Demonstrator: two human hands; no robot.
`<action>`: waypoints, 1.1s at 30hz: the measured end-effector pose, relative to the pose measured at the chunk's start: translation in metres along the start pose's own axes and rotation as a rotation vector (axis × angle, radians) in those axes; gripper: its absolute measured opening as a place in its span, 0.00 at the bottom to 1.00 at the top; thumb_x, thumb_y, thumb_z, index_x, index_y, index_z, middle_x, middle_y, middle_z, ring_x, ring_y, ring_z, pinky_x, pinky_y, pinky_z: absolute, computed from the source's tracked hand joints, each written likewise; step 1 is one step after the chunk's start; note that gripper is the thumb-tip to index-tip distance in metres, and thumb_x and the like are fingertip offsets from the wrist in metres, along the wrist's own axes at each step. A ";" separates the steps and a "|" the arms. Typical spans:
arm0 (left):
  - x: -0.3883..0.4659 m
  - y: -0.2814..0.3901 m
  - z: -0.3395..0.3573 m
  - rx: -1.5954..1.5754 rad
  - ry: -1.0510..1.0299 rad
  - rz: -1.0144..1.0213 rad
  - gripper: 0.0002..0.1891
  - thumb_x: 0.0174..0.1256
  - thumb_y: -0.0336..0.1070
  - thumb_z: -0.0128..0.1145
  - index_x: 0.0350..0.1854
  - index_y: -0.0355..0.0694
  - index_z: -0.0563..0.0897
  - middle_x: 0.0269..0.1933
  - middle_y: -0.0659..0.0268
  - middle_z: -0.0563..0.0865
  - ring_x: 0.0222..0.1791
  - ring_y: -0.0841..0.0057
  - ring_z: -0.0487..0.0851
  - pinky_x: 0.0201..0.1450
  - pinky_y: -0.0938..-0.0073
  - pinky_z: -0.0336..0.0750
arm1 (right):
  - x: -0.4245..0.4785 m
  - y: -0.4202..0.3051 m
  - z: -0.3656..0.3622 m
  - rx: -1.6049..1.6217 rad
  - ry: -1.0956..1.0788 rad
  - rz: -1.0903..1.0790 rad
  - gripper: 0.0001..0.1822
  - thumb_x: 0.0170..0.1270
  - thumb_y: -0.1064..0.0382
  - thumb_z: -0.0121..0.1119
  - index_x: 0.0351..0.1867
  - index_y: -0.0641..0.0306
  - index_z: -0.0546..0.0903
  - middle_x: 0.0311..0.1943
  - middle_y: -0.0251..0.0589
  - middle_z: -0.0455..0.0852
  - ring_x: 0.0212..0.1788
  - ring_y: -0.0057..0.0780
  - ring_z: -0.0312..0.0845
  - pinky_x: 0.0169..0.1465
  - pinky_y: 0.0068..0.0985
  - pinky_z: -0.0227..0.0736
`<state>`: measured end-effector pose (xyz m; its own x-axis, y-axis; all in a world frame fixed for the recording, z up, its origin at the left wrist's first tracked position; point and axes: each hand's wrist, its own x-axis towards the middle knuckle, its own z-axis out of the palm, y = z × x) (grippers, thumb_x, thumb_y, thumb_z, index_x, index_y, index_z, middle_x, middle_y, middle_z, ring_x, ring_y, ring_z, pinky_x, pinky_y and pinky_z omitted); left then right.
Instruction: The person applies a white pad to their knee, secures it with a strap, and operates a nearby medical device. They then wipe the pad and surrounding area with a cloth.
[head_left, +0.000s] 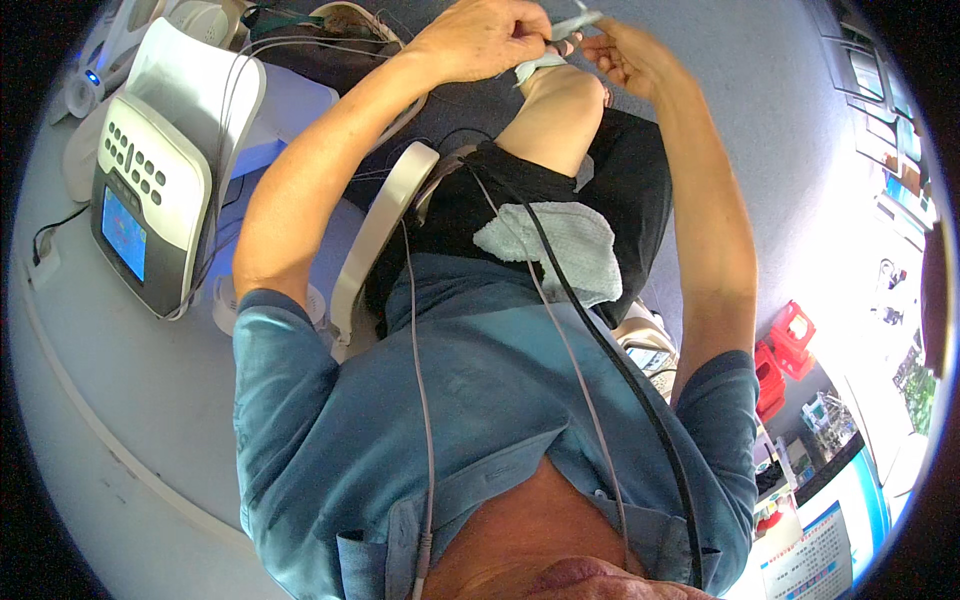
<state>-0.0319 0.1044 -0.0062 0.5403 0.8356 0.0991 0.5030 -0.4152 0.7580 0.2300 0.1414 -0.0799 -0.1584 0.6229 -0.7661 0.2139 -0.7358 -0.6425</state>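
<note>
My left hand (487, 41) is at the top of the view, its fingers closed at one end of a pale strip (576, 25). My right hand (630, 58) faces it, fingers curled and the index finger by the strip's other end. Whether it grips the strip I cannot tell. Just below the hands is a bent bare knee (562, 112), the black trouser leg pushed up above it. A whitish wrap (541, 66) lies against the leg beyond the knee, partly hidden by my left hand. A light grey towel (562, 240) rests on my lap.
A device with buttons and a lit screen (150, 202) stands at left, with grey cables (232, 97) running from it. A pale chair armrest (382, 232) flanks my left side. Cords (577, 300) hang over my chest. Red plastic stools (784, 352) stand at right.
</note>
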 end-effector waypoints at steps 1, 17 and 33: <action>0.007 0.004 0.001 0.011 -0.034 -0.001 0.12 0.64 0.39 0.59 0.43 0.38 0.88 0.42 0.49 0.88 0.45 0.49 0.87 0.50 0.58 0.80 | -0.001 0.003 -0.005 0.013 -0.002 0.003 0.20 0.72 0.44 0.62 0.37 0.60 0.83 0.28 0.30 0.84 0.23 0.11 0.70 0.19 0.11 0.62; 0.014 0.044 -0.016 0.205 -0.166 0.081 0.13 0.66 0.37 0.55 0.46 0.39 0.87 0.43 0.49 0.88 0.47 0.48 0.86 0.53 0.54 0.79 | -0.018 0.057 0.005 0.300 -0.098 0.071 0.12 0.69 0.60 0.68 0.41 0.67 0.82 0.35 0.49 0.90 0.23 0.14 0.77 0.15 0.07 0.60; -0.037 0.044 -0.013 0.148 -0.088 0.172 0.09 0.65 0.31 0.56 0.44 0.37 0.85 0.36 0.50 0.84 0.40 0.46 0.85 0.43 0.53 0.79 | -0.012 0.070 0.021 0.484 -0.160 0.037 0.10 0.74 0.64 0.60 0.46 0.71 0.81 0.35 0.48 0.86 0.26 0.19 0.75 0.17 0.11 0.58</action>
<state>-0.0388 0.0601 0.0317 0.6803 0.7159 0.1570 0.4884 -0.6025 0.6312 0.2266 0.0761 -0.1159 -0.3133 0.5732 -0.7572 -0.2427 -0.8192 -0.5197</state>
